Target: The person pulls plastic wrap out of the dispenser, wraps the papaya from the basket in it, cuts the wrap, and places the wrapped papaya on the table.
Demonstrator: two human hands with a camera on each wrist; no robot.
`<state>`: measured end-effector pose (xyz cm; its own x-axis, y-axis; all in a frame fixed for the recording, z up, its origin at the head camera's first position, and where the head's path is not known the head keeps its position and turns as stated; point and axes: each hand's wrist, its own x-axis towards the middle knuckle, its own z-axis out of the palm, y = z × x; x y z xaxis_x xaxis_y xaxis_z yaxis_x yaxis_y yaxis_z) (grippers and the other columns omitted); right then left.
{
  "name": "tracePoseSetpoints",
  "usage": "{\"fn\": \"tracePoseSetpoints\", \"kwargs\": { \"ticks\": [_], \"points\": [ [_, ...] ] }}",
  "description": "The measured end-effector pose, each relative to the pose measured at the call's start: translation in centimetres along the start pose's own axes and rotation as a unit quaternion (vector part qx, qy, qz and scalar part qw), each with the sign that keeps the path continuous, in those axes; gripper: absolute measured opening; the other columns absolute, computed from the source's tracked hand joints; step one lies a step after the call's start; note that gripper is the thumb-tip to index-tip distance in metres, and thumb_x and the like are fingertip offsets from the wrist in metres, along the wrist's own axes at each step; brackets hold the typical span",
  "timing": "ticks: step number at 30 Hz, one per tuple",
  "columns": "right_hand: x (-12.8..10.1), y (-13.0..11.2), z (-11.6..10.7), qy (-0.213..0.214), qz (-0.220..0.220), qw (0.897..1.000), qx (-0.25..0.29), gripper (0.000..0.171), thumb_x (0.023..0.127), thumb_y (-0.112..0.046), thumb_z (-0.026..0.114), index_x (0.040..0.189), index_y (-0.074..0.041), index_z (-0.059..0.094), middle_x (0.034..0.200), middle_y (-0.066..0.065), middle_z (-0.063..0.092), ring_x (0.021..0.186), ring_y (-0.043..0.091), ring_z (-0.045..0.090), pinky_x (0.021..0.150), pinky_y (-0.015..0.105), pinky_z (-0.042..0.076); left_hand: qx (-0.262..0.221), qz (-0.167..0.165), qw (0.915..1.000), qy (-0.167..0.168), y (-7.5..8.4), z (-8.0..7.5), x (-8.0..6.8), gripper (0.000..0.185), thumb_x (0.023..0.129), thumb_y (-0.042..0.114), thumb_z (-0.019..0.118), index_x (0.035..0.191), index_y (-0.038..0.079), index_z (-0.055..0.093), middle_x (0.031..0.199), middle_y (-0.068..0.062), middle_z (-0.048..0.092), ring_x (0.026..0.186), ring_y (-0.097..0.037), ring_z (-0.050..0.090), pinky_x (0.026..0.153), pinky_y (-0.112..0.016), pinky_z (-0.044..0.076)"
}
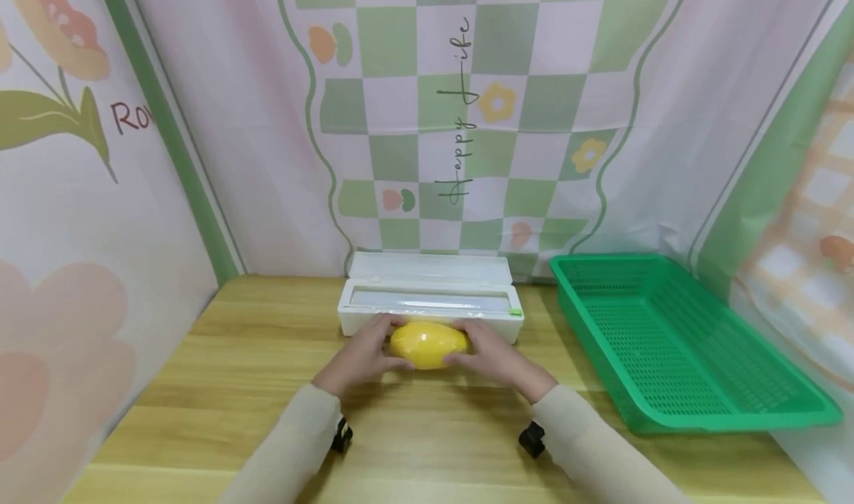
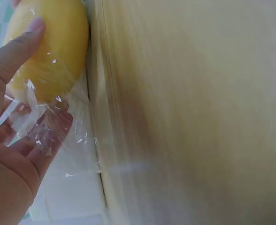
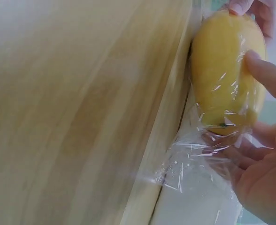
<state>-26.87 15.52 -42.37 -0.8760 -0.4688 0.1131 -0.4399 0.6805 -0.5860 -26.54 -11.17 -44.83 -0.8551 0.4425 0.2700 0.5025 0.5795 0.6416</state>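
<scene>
A yellow mango (image 1: 427, 345) is held between both hands, with clear cling film (image 3: 182, 161) around it and loose film hanging off its ends. My left hand (image 1: 363, 352) grips one end, its thumb on the mango's near side and its fingers behind under the film. At the other end my right hand (image 1: 494, 352) holds it the same way, its thumb pressing the film-covered skin in the right wrist view. Just behind the mango stands a white cling film dispenser (image 1: 347, 319), lid raised. The fingers partly cover its front.
A green plastic basket (image 1: 600, 341) stands at the right on the wooden table (image 1: 427, 445). On the dispenser's right end sits a small green slider (image 1: 516, 312). Printed curtains (image 1: 454, 118) enclose the back and both sides.
</scene>
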Motion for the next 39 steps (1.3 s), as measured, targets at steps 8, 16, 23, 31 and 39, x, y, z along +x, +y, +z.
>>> {"fn": "tracePoseSetpoints", "kwargs": {
  "ticks": [8,16,23,31,39],
  "points": [
    [0.3,0.6,-0.2,-0.005,-0.040,0.999,0.016,0.042,0.093,-0.035,0.073,0.124,-0.007,0.066,0.109,-0.002,0.066,0.095,0.015,0.057,0.083,0.038,0.049,-0.074,-0.023,0.9968,-0.018,-0.2,-0.4,0.1,0.068,0.079,0.036,0.082,0.138,0.014,0.055,0.135,-0.003,0.053,0.114,-0.017,0.058,0.092,-0.025,0.052],
    [0.7,1.1,-0.8,-0.030,-0.053,0.998,0.022,0.040,0.094,-0.037,0.071,0.123,-0.010,0.068,0.098,-0.007,0.064,0.082,0.012,0.054,0.073,0.031,0.048,-0.068,-0.002,0.9976,-0.014,-0.8,-0.4,0.4,0.063,0.080,0.040,0.082,0.135,0.018,0.060,0.130,0.001,0.059,0.112,-0.015,0.057,0.090,-0.030,0.053],
    [0.8,0.9,-1.2,-0.056,-0.043,0.997,0.034,0.036,0.097,-0.037,0.066,0.122,-0.011,0.069,0.097,-0.005,0.066,0.083,0.013,0.056,0.075,0.034,0.050,-0.071,-0.003,0.9974,-0.016,-1.5,-0.3,0.5,0.058,0.083,0.044,0.079,0.132,0.020,0.063,0.124,0.006,0.062,0.107,-0.013,0.058,0.089,-0.031,0.053],
    [1.0,0.9,-1.0,-0.051,-0.008,0.998,0.033,0.050,0.100,-0.048,0.058,0.129,-0.009,0.066,0.104,-0.002,0.068,0.091,0.015,0.059,0.086,0.043,0.051,-0.072,-0.028,0.9968,-0.022,-2.1,-0.1,0.6,0.049,0.089,0.047,0.073,0.130,0.022,0.067,0.121,0.010,0.065,0.104,-0.009,0.059,0.090,-0.032,0.051],
    [1.5,2.2,-0.7,-0.062,0.019,0.997,0.049,0.056,0.098,-0.054,0.058,0.133,-0.011,0.064,0.108,-0.002,0.067,0.094,0.016,0.060,0.086,0.041,0.051,-0.069,-0.063,0.9952,-0.029,-1.7,-0.3,0.5,0.050,0.089,0.053,0.071,0.129,0.023,0.067,0.131,0.004,0.062,0.118,-0.017,0.056,0.100,-0.043,0.047]
  ]
}}
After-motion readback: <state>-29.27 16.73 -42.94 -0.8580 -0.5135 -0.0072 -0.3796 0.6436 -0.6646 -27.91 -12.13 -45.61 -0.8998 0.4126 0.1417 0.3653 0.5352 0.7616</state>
